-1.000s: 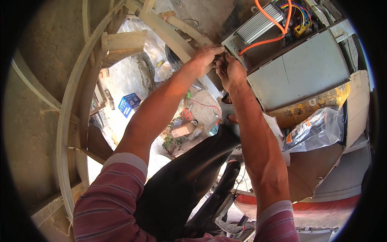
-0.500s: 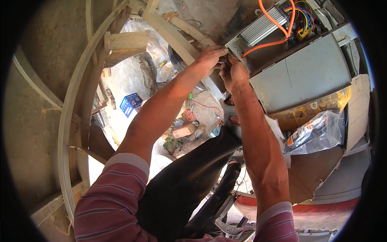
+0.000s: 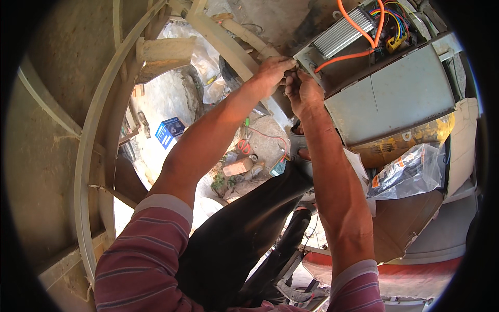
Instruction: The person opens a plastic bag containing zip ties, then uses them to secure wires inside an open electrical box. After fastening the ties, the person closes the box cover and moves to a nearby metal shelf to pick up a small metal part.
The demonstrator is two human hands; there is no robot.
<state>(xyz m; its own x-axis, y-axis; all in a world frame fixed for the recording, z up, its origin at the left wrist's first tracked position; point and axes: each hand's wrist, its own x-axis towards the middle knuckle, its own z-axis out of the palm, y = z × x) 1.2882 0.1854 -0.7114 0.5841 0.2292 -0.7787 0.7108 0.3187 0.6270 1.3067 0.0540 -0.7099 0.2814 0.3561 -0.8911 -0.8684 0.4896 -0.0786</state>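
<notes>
Both hands meet at the near left corner of a grey metal box [image 3: 308, 58]. My left hand [image 3: 275, 73] is closed, its thumb and fingers pinched together at the box's edge. Close against it, my right hand [image 3: 305, 92] has its fingers curled in at the same spot. Whatever the fingertips grip is too small and covered to make out. Inside the box sit a finned silver controller [image 3: 343, 34], a thick orange cable [image 3: 343, 60] and a bundle of coloured wires with a yellow connector [image 3: 396, 42]. A flat grey metal cover [image 3: 391, 96] lies beside my right wrist.
Metal frame bars [image 3: 223, 44] run along the left. On the ground lie a blue box [image 3: 169, 132], red-handled scissors [image 3: 243, 146], a brick [image 3: 237, 167] and a teal tool [image 3: 278, 167]. To the right, a clear plastic bag [image 3: 410, 171] rests on cardboard [image 3: 408, 218].
The view has shifted slightly, so the scene sits a few pixels further right. Both hands stay at the box corner, with only small finger movement.
</notes>
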